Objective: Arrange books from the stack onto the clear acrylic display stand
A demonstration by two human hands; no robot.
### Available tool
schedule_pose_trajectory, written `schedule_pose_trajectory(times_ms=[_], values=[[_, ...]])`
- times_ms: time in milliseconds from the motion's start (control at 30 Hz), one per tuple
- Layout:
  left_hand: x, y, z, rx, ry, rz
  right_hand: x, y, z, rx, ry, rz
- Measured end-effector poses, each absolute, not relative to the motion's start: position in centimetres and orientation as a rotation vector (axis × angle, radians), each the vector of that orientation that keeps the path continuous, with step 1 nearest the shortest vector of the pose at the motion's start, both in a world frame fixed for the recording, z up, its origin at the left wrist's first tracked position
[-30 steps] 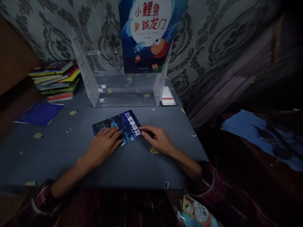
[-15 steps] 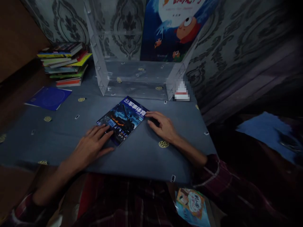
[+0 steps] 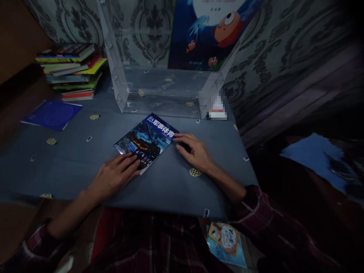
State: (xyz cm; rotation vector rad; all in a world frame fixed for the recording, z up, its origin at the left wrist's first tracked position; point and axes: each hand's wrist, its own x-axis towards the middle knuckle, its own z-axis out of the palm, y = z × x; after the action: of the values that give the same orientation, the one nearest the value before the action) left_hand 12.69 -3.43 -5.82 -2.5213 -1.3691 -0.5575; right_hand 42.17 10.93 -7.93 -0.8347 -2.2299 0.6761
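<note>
A dark blue magazine [image 3: 148, 138] with white Chinese characters and a picture of a large gun lies aslant on the cloth-covered table [image 3: 165, 189]. My left hand [image 3: 113, 174] rests with stretched fingers on its lower left part and covers that corner. At the upper right corner, the fingertips of my right hand [image 3: 196, 153] touch the cover, while the thumb stands apart from them. Neither hand is wrapped around the magazine.
Behind it stands a clear plastic rack [image 3: 163, 106] holding a fish picture book [image 3: 199, 45]. At the left are a stack of books [image 3: 71, 72] and a blue booklet [image 3: 54, 113]. A blurred-out object [image 3: 218, 110] stands beside the rack; another book [image 3: 227, 244] lies below the table edge.
My left hand has settled further onto the magazine's lower corner, its fingers now closer together. The right hand keeps its place at the upper corner. The view has shifted slightly.
</note>
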Motion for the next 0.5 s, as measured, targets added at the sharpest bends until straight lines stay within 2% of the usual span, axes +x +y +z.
schedule_pose_trajectory(times_ms=[267,500], values=[[12.7,-3.0,-4.1,-2.593,-1.371,-0.529,42.2,10.5,-7.8,-0.816,-2.289,0.597],[11.7,4.3,-3.4,-2.400,-2.057,-0.411,39.6,8.1,-7.1,-0.818,-2.425,0.276]])
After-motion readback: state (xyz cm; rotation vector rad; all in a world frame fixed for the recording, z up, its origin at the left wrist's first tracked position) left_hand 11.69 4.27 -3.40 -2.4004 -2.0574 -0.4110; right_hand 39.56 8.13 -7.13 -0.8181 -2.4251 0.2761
